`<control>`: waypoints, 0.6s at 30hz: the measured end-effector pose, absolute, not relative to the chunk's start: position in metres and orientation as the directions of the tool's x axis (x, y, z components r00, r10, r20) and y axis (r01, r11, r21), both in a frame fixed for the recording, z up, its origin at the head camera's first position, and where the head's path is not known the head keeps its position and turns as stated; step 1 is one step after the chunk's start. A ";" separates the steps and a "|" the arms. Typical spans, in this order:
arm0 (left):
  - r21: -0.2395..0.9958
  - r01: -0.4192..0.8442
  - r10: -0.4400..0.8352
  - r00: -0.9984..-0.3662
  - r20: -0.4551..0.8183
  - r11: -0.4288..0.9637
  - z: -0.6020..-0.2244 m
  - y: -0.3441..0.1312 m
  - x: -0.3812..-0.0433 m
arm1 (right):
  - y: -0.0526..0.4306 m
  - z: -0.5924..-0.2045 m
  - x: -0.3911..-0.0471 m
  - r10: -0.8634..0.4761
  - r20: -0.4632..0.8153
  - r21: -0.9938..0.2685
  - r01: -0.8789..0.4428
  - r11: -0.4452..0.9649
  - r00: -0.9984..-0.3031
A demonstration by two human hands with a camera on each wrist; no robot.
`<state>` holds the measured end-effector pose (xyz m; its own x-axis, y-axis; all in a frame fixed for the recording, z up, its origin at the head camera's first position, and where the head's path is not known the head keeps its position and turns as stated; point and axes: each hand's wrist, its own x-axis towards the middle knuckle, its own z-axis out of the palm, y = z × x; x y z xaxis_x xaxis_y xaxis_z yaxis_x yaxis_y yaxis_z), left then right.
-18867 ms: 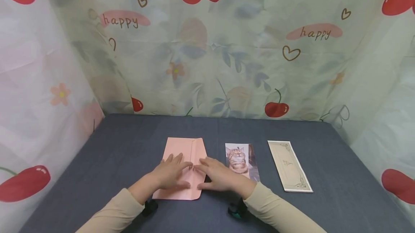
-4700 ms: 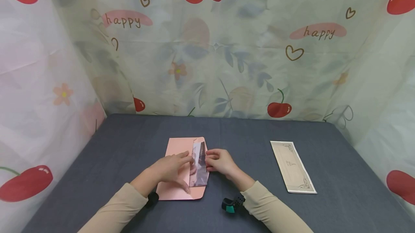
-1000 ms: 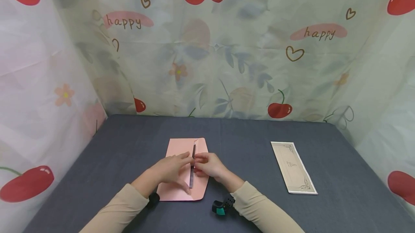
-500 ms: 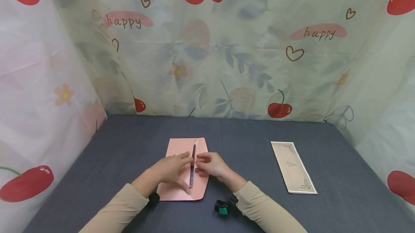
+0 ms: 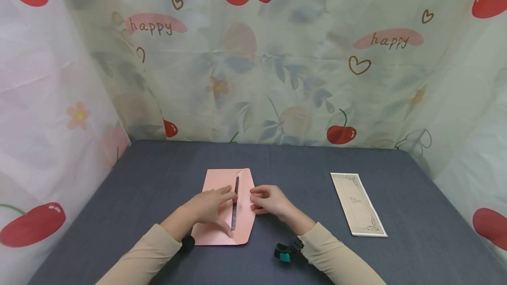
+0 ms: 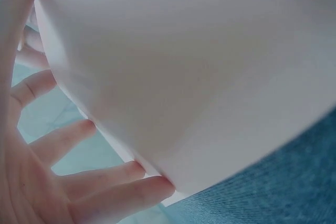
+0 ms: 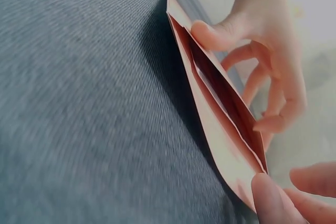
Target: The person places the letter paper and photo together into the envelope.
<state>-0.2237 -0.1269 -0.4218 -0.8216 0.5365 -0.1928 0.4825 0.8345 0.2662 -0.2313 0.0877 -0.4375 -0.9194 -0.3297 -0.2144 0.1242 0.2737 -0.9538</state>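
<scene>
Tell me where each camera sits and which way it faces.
Head: worn on the head, facing forward and down at the envelope; left hand, right hand and sleeves show.
Left wrist: worn there, facing the envelope close up; left fingers show.
Right wrist: worn there, facing the envelope's opening; both hands' fingers show.
Head and right wrist share that opening.

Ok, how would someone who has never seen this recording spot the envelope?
On the dark table, find the left hand. It rests on the envelope, which shows a narrow dark strip in its opening. The envelope is plain pink, unlike the beige, scroll-bordered card lying off to the right.
</scene>
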 end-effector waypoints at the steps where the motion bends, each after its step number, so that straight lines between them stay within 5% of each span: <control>1: 0.266 0.482 0.536 -0.822 -0.193 0.835 -0.422 -0.127 -0.224 | 0.090 -0.437 -0.231 -0.329 -0.213 -0.953 0.120 0.279 -0.920; 18: 0.265 0.518 0.566 -0.810 -0.154 0.813 -0.423 -0.129 -0.224 | 0.134 -0.433 -0.232 -0.295 -0.204 -0.949 0.114 0.295 -0.933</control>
<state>-0.2239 -0.1289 -0.4234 -0.8098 0.5661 -0.1541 0.5181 0.8132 0.2651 -0.2320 0.1341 -0.4330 -0.9335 -0.2950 -0.2040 0.1141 0.2949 -0.9487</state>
